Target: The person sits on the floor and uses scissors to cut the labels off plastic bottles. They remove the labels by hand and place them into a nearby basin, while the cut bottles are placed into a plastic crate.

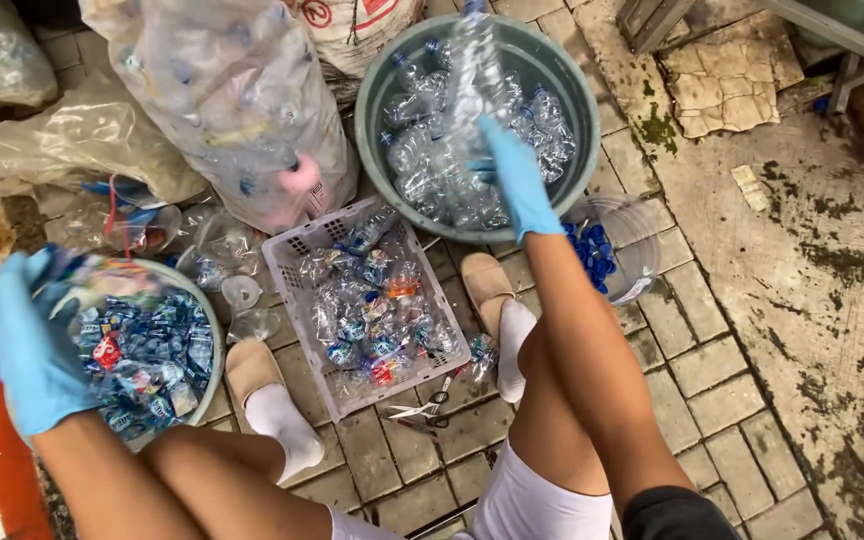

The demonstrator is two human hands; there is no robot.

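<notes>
Both hands wear blue gloves. Right hand [517, 180] reaches forward over the grey-green basin [577, 90], its fingers closed around a clear plastic bottle [474, 75] held upright above the heap of stripped bottles inside. Left hand [27, 345] hangs beside the smaller basin of torn labels [152, 360]; a crumpled strip of label film [102, 275] appears pinched in its fingers, though blur makes the grip hard to confirm. Between the two white-socked feet in tan slippers [252, 368] sits a white perforated basket [297, 260] of crushed bottles that still carry their labels. Scissors [422, 410] lie on the paving just in front of the basket. A clear tub of blue caps [627, 235] stands beside the large basin, near the right forearm. Large sacks of bottles [222, 100] lean behind. Judged from this layout, the step goes best when the bare bottle is let go low over the heap so it does not bounce out, and the label is dropped squarely into its own basin, keeping the streams separate.
</notes>
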